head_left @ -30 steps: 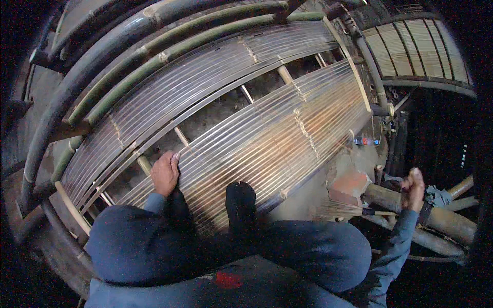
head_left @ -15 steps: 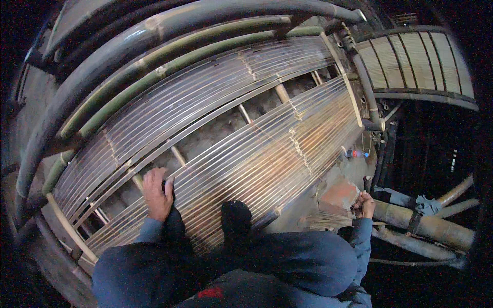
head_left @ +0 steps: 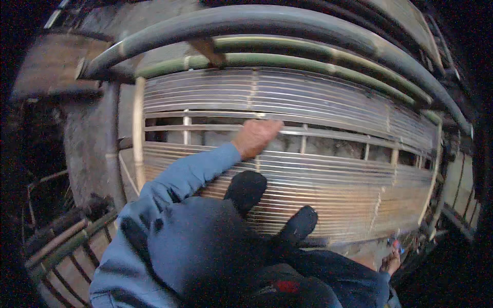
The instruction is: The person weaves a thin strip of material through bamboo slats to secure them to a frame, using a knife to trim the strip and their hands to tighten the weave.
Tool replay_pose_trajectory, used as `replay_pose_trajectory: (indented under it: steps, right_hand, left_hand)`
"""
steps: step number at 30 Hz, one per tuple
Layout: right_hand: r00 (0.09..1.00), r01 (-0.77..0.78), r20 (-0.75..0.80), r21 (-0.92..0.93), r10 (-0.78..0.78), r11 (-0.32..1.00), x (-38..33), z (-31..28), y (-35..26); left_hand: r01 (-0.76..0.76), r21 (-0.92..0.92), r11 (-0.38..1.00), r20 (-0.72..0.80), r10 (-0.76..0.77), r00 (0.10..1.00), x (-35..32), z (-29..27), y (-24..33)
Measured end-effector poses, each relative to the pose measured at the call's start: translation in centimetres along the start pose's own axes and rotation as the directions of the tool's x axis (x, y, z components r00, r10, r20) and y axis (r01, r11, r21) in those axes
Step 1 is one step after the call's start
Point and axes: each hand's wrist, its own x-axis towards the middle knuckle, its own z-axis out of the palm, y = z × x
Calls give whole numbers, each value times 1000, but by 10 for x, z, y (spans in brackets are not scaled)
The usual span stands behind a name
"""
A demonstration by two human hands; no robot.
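My left hand (head_left: 257,137) lies over the narrow gap in the middle of a slatted bamboo platform. Its fingers are closed about a flat bamboo slat (head_left: 323,134) that runs along the gap, though the fingertips are blurred. Thin split-bamboo strips (head_left: 328,179) lie close together on the near side of the gap, and more strips (head_left: 308,92) cover the far side. At the lower right, past my knee, my right hand (head_left: 392,261) is small and blurred. Its fingers look bent closed, and what they hold cannot be made out. A bottle (head_left: 393,243) with red and blue parts is near its fingertips.
Thick bamboo poles (head_left: 287,23) form a rail along the platform's far side. Short cross-pieces (head_left: 186,134) span the gap. My dark-covered feet (head_left: 246,190) rest on the near strips. An upright pole (head_left: 112,149) and a slatted frame (head_left: 77,251) stand at left.
The view has swung left, so the platform now lies nearly level. My left hand has moved along the gap, with its fingers drawn together. My right hand now shows near the bottle.
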Motion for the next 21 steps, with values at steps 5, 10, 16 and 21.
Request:
replay_pose_trajectory:
  steps: [5, 10, 16, 21]
  right_hand:
    - [991, -26, 132, -3, 26, 1000, -14, 49, -8]
    - [937, 26, 347, 35, -36, 999, 25, 1, 24]
    - [978, 9, 210, -97, 11, 995, 0, 53, 25]
    - [981, 61, 188, -25, -55, 998, -60, 89, 13]
  left_hand:
    - [283, -11, 959, 336, -263, 904, -37, -4, 37]
    - [376, -35, 926, 22, -375, 927, -34, 6, 50]
    - [526, -37, 850, 59, -523, 850, -44, 46, 33]
    - [498, -52, 866, 115, -490, 864, -25, 30, 39]
